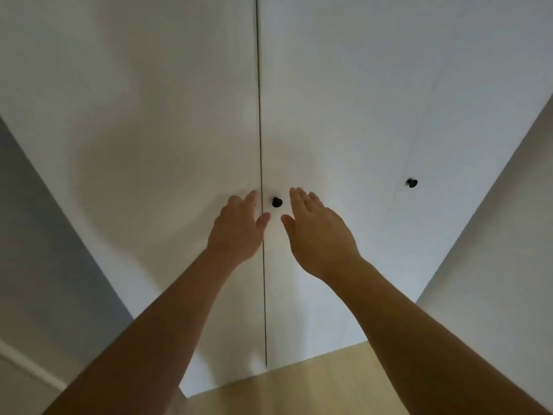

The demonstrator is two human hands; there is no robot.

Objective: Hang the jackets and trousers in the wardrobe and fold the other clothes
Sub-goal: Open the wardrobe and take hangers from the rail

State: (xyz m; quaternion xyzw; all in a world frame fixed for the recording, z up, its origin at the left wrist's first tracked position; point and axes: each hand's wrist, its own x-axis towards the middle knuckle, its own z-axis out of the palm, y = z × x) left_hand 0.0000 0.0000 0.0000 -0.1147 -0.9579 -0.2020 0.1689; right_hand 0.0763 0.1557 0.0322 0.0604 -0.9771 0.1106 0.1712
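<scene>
I see the wardrobe [329,100] straight ahead, doors closed. My left hand [239,232] and right hand [320,238] flank its black knob [276,202] beside the seam (fingers straight, each grip slack, nothing held).

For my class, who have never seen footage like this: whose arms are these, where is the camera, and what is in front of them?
This single picture comes from a camera worn on a person's head, so the two bare arms are the wearer's own; no machine is involved. The left hand and right hand reach, fingers fairly straight, toward closed white wardrobe doors. A small black knob sits between the hands; neither grips it. A second knob is further right. Nothing is held, and no clothes are in view. Pale floor shows below.
</scene>
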